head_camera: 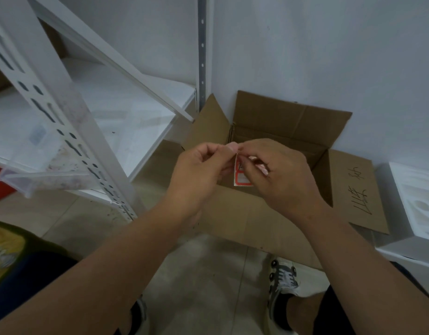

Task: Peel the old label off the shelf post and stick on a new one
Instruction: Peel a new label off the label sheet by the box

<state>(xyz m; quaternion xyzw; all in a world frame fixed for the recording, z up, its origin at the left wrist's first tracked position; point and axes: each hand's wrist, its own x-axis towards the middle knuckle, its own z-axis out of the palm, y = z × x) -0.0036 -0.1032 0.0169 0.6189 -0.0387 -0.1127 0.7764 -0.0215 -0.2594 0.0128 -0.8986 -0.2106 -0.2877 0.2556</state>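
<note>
1. Both hands work over the open brown cardboard box (281, 131): the left hand (196, 170) pinches the top edge of a small white sticker sheet with red-bordered labels (241, 176), and the right hand (281, 172) has its fingertips curled in against the face of that sheet, seemingly picking at a label
2. The sheet hangs upright between the two hands, above the box's near wall, well apart from the shelf
3. The white perforated steel shelf post (63, 131) stands at the left; a faint bluish patch (37, 135) on its side may be the old label or its residue, too blurred to tell
4. My judgement: the task is in its second half at most, with a new label being freed from its backing; sticking it on the post is not yet done, and whether the old one is fully off cannot be confirmed
5. Open room lies between the hands and the post over bare floor tiles (203, 274); a clear plastic bin (39, 175) juts from the lower shelf beside the post, an edge to avoid
</note>
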